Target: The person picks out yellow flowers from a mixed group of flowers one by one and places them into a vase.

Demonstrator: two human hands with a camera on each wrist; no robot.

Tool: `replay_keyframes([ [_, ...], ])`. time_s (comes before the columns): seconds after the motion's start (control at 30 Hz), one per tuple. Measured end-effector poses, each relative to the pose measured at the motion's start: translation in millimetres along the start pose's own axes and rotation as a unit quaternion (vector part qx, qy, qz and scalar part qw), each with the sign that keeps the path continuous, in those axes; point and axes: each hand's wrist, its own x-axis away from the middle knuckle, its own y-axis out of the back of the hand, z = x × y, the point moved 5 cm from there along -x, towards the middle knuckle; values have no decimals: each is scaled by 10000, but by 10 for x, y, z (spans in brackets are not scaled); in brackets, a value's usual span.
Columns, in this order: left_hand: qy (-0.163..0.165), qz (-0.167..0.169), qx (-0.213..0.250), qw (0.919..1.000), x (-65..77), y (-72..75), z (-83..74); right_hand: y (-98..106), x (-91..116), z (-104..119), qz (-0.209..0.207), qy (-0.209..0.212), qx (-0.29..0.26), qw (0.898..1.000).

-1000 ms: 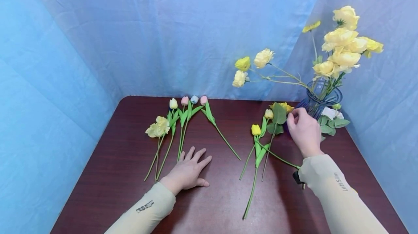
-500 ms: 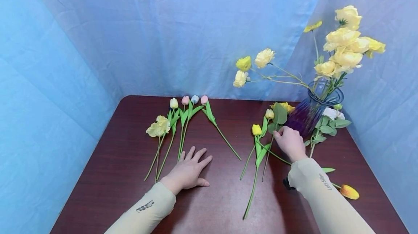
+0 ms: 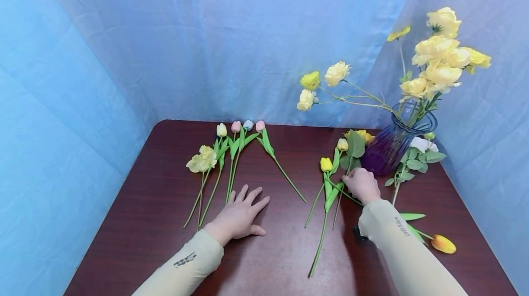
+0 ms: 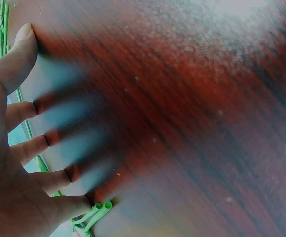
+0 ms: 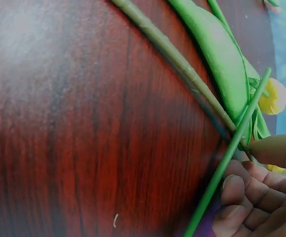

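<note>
Blue cloth (image 3: 248, 57) hangs behind a dark brown table (image 3: 136, 236)

From where I stand, I count two hands over one table (image 3: 272, 264), its far edge twelve o'clock: one left hand (image 3: 237, 218) at eight, one right hand (image 3: 362, 185) at three. One vase (image 3: 380, 156) at two holds ten visible yellow blooms (image 3: 435, 49). Seven tulips show: at eleven, one white tulip (image 3: 222, 130), one blue tulip (image 3: 248, 125), two pink tulips (image 3: 236, 126); near one, two yellow tulips (image 3: 326, 164); at four, one orange tulip (image 3: 444, 244). One leafy yellow flower (image 3: 355, 143) lies at two. Ruffled blooms (image 3: 202, 160) at ten overlap too much to count.
</note>
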Motion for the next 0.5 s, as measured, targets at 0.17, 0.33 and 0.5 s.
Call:
replay_keyframes([
  [0.17, -16, 18, 2, 10000, 2, 1, -6, 1, 8, -13, -225, 211, -391, 9988],
  [0.33, -53, -1, 58, 10000, 8, 12, -8, 35, 35, 17, -437, 485, -967, 9932],
  [0.5, -39, -2, 35, 10000, 4, 9, 1, 137, 46, 96, -1072, 988, -655, 9871],
])
